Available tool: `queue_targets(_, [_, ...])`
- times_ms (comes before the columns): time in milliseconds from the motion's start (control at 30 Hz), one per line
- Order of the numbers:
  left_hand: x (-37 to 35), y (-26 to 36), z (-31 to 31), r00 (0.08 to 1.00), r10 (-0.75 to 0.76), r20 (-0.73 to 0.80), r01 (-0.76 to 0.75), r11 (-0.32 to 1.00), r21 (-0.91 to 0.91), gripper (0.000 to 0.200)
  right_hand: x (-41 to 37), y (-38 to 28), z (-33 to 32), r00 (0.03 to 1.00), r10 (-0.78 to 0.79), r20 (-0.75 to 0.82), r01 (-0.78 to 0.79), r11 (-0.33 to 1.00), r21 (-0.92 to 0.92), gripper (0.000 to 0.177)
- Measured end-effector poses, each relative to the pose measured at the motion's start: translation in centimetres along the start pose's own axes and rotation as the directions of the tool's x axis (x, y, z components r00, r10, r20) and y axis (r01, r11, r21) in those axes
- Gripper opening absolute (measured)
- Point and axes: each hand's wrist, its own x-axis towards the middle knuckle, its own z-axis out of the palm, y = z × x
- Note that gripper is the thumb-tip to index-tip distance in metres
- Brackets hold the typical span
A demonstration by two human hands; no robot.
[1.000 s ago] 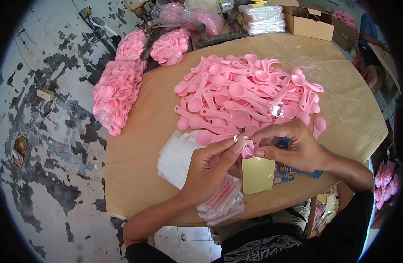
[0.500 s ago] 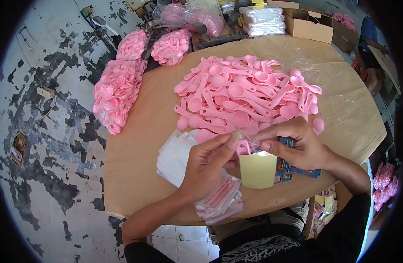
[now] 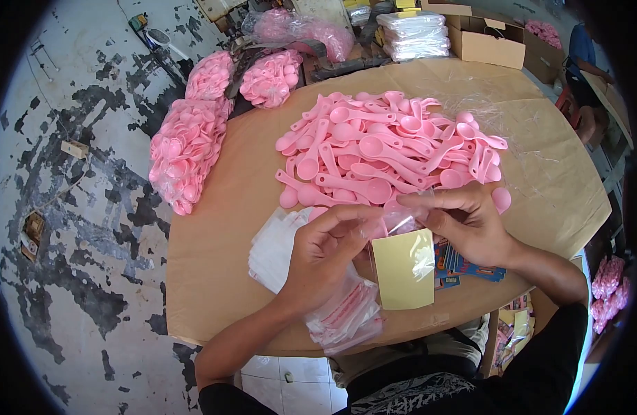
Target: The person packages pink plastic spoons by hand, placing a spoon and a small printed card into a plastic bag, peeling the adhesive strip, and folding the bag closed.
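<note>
Between my two hands hangs a clear plastic bag with a pale yellow card in its lower part. My left hand pinches the bag's left side, where a bit of pink shows near the fingertips. The upper right edge is pinched by my right hand. Just beyond the hands lies a heap of pink spoons. White packets and clear bags with red print lie around my left hand. Blue printed cards are partly hidden below my right hand.
Brown paper covers the table. Bagged pink spoons sit along its left edge. Stacked clear packs and an open cardboard box stand at the back. A person's arm and leg show at the far right.
The bag and yellow card have straightened, and more of the card's face shows, lower down. My right hand has moved slightly up, and the pink handle hole is no longer visible.
</note>
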Motion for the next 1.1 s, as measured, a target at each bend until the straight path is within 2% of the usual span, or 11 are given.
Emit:
queue_targets(133, [-0.1, -0.2, -0.1, 0.999, 0.028, 0.017, -0.028, 1.000, 0.011, 0.019, 0.3, 0.9, 0.5, 0.968, -0.249, -0.040, 0.249, 0.968, 0.004, 0.033])
queue_targets(300, [0.2, -0.8, -0.6, 0.981, 0.183, 0.064, -0.187, 0.980, 0.071, 0.019, 0.3, 0.2, 0.0, 0.952, -0.302, 0.055, 0.305, 0.950, -0.071, 0.033])
queue_targets(333, [0.1, -0.7, -0.7, 0.988, 0.136, 0.078, -0.139, 0.989, 0.041, 0.019, 0.3, 0.2, 0.0, 0.948, -0.312, 0.054, 0.316, 0.947, -0.066, 0.033])
queue_targets(500, [-0.2, -0.1, -1.2, 0.986, -0.016, 0.164, 0.061, 0.961, -0.269, 0.016, 0.3, 0.1, 0.1, 0.953, -0.300, 0.042, 0.303, 0.947, -0.106, 0.027])
queue_targets(633, [0.0, -0.7, -0.5, 0.997, -0.036, 0.070, 0.037, 0.999, -0.013, 0.012, 0.2, 1.0, -0.5, 0.942, -0.322, 0.091, 0.334, 0.923, -0.192, 0.022])
queue_targets(733, [0.4, -1.2, -0.4, 0.997, 0.003, 0.080, -0.005, 1.000, 0.016, 0.021, 0.0, 1.1, 0.0, 0.962, -0.267, -0.049, 0.259, 0.956, -0.135, 0.027])
queue_targets(767, [0.4, -1.2, -0.4, 0.997, 0.008, 0.077, -0.008, 1.000, 0.002, 0.025, -0.1, 1.0, -0.5, 0.987, -0.160, 0.006, 0.159, 0.982, -0.105, 0.036])
queue_targets(867, [0.0, -1.1, 0.0, 0.994, 0.051, 0.098, -0.056, 0.997, 0.052, 0.033, -0.1, 0.0, 0.0, 0.984, -0.144, 0.109, 0.158, 0.979, -0.128, 0.044])
queue_targets(1000, [-0.7, -0.9, 0.8, 0.993, 0.074, 0.096, -0.076, 0.997, 0.026, 0.037, 0.4, 1.0, 0.2, 0.980, -0.186, 0.069, 0.194, 0.972, -0.130, 0.033])
queue_targets(1033, [-0.8, -0.7, 0.9, 0.992, 0.096, 0.078, -0.101, 0.993, 0.061, 0.036, -0.1, 0.6, -0.2, 0.986, -0.163, 0.022, 0.164, 0.973, -0.161, 0.022])
queue_targets(1100, [-0.9, -0.1, 0.4, 0.990, 0.135, 0.049, -0.141, 0.982, 0.129, 0.035, -1.8, -1.6, -2.3, 0.994, -0.084, 0.074, 0.101, 0.956, -0.276, 0.023])
